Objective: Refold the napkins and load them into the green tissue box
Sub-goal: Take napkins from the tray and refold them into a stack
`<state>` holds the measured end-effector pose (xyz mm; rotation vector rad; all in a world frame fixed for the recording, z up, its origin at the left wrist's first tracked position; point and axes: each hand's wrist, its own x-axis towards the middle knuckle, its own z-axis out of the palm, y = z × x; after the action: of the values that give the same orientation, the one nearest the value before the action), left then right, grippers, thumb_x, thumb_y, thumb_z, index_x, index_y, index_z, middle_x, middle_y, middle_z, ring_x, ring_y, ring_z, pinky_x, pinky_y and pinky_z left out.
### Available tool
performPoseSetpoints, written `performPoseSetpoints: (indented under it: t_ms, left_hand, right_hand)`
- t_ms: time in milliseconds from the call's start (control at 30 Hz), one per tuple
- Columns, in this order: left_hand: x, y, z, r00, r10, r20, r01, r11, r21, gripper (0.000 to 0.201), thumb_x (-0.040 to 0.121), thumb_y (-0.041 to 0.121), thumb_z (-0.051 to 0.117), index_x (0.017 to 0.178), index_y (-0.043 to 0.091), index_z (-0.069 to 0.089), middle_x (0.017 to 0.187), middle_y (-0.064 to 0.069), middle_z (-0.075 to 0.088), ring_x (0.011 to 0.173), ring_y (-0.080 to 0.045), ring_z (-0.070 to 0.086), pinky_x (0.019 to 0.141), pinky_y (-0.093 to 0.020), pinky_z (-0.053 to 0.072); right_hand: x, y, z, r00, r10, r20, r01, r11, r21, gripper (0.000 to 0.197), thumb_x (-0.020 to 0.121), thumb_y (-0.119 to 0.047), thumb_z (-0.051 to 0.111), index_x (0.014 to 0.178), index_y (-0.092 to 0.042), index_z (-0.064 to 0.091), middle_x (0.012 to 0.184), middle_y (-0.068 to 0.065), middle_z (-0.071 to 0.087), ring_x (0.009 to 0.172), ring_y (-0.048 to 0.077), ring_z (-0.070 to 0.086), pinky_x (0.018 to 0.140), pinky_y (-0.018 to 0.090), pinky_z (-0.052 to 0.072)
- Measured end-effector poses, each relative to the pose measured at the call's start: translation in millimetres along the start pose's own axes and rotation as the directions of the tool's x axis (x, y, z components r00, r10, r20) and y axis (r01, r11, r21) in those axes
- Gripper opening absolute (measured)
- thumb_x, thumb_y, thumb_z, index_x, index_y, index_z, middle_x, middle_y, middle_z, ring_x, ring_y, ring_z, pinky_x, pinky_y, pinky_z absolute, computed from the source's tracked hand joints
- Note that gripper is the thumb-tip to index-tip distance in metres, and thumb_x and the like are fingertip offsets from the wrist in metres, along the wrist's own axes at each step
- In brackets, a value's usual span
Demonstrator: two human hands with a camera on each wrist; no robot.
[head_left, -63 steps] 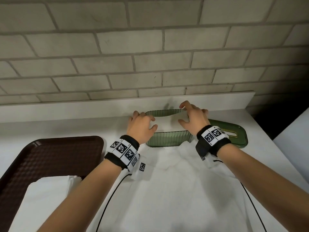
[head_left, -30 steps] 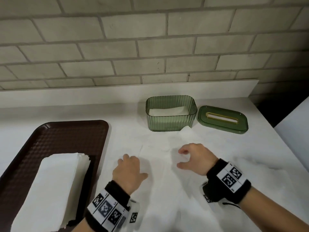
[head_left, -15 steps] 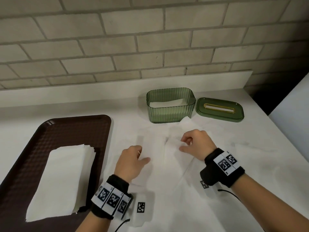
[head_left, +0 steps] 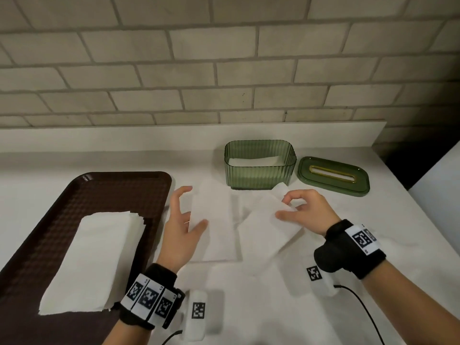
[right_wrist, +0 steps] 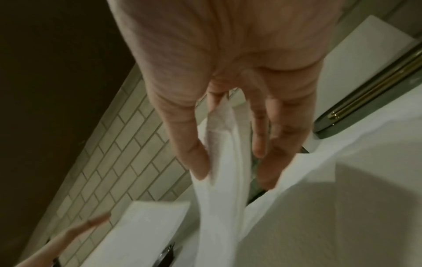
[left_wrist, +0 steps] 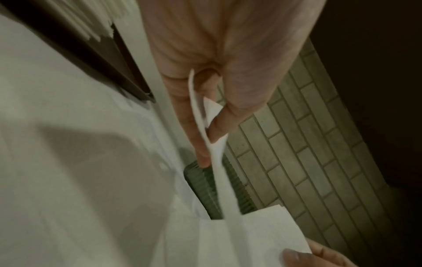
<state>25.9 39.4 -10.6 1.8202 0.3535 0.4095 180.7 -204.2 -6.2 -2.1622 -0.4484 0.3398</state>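
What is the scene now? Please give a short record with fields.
left hand: pinches left flap of the napkin
right hand: pinches right flap of the napkin
box: open, napkins inside
lid: off, on counter right of the box
tray: left, holds a stack
step: folding, not yet loaded

Dim overhead light, soft shadows; wrist views motion-blurred, perhaps underexposed; head view edges bowed.
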Motion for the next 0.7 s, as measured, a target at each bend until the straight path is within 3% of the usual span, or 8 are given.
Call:
performPoseSetpoints:
  t_ms: [100, 167, 200, 300, 400, 533, 600, 700]
  left_hand:
    - [0.6, 3.9, 2.2, 0.995, 0.092, 0.039, -0.095, 0.992, 0.079, 0.069, 0.089, -0.01, 0.057, 0.138, 0.036, 0.041, 0.137, 0.033, 0.044, 0.123, -0.004, 0.051, 0.105, -0.021, 0.036]
    - [3.5, 1.0, 3.2, 0.99, 0.127, 0.061, -0.135, 0.977, 0.162, 0.054, 0.09, -0.01, 0.055, 0.125, 0.03, 0.058, 0.128, 0.026, 0.058, 0.121, 0.009, 0.049, 0.101, -0.009, 0.034]
    - [5.8, -0.6, 3.9, 0.991, 0.122, 0.059, -0.131, 0.975, 0.18, 0.047, 0.091, -0.009, 0.054, 0.118, 0.028, 0.064, 0.121, 0.022, 0.063, 0.119, 0.009, 0.051, 0.1, -0.01, 0.036]
    - [13.4, -2.5, 7.1, 0.994, 0.081, 0.069, -0.09, 0.987, 0.137, 0.037, 0.093, -0.003, 0.055, 0.111, 0.025, 0.07, 0.116, 0.015, 0.069, 0.118, 0.001, 0.055, 0.102, -0.023, 0.036]
    - [18.0, 7.9, 16.1, 0.991, 0.087, 0.105, -0.087, 0.996, -0.009, 0.024, 0.1, 0.017, 0.053, 0.107, 0.023, 0.074, 0.111, 0.004, 0.072, 0.109, -0.01, 0.061, 0.096, -0.029, 0.04]
    - [20.4, 29.3, 32.1, 0.984, -0.007, 0.176, 0.026, 0.994, -0.11, 0.058, 0.099, 0.053, 0.023, 0.098, 0.033, 0.077, 0.111, 0.02, 0.071, 0.112, 0.006, 0.058, 0.098, -0.024, 0.036]
    - [23.3, 33.6, 38.3, 0.968, -0.039, 0.246, 0.096, 0.97, -0.223, 0.072, 0.091, 0.073, 0.019, 0.101, 0.032, 0.077, 0.113, 0.009, 0.073, 0.108, -0.009, 0.065, 0.096, -0.035, 0.043]
    - [25.2, 40.4, 43.2, 0.941, -0.068, 0.332, 0.185, 0.925, -0.332, 0.097, 0.07, 0.09, 0.032, 0.116, 0.013, 0.071, 0.116, -0.015, 0.07, 0.103, -0.033, 0.065, 0.09, -0.046, 0.047]
  right_hand:
    - [2.0, 2.2, -7.0, 0.999, -0.037, 0.003, 0.037, 0.999, 0.029, 0.019, 0.068, -0.013, 0.084, 0.066, -0.018, 0.066, 0.066, -0.013, 0.062, 0.053, 0.002, 0.05, 0.063, 0.02, 0.041]
    - [0.7, -4.6, -15.2, 0.994, -0.108, 0.02, 0.108, 0.994, 0.032, 0.02, 0.07, -0.009, 0.082, 0.069, -0.02, 0.066, 0.065, -0.014, 0.063, 0.054, -0.001, 0.053, 0.063, 0.017, 0.04]
    - [-1.3, -11.3, -21.2, 0.988, -0.153, 0.036, 0.152, 0.988, 0.034, 0.02, 0.072, -0.009, 0.081, 0.074, -0.022, 0.066, 0.073, -0.01, 0.068, 0.06, 0.0, 0.058, 0.066, 0.019, 0.043]
    - [-12.0, -40.1, -44.5, 0.948, -0.29, 0.134, 0.278, 0.956, 0.096, 0.031, 0.077, -0.005, 0.077, 0.096, -0.021, 0.059, 0.083, 0.002, 0.075, 0.072, 0.017, 0.069, 0.068, 0.024, 0.048]
    - [-27.3, -72.8, -69.4, 0.878, -0.425, 0.22, 0.367, 0.894, 0.258, 0.043, 0.081, 0.002, 0.072, 0.113, -0.017, 0.052, 0.081, 0.01, 0.073, 0.074, 0.023, 0.07, 0.071, 0.026, 0.053]
    - [-31.5, -92.8, -81.8, 0.822, -0.521, 0.23, 0.387, 0.807, 0.446, 0.05, 0.078, 0.006, 0.069, 0.12, -0.009, 0.047, 0.078, 0.008, 0.073, 0.073, 0.02, 0.07, 0.07, 0.025, 0.055]
    - [-26.7, -94.6, -77.9, 0.82, -0.52, 0.239, 0.377, 0.805, 0.458, 0.05, 0.078, 0.006, 0.068, 0.12, -0.008, 0.046, 0.081, 0.006, 0.074, 0.075, 0.021, 0.071, 0.07, 0.026, 0.055]
    - [-16.6, -89.2, -66.0, 0.835, -0.496, 0.239, 0.382, 0.834, 0.399, 0.048, 0.08, 0.005, 0.069, 0.121, -0.009, 0.046, 0.085, 0.013, 0.074, 0.08, 0.028, 0.072, 0.074, 0.038, 0.059]
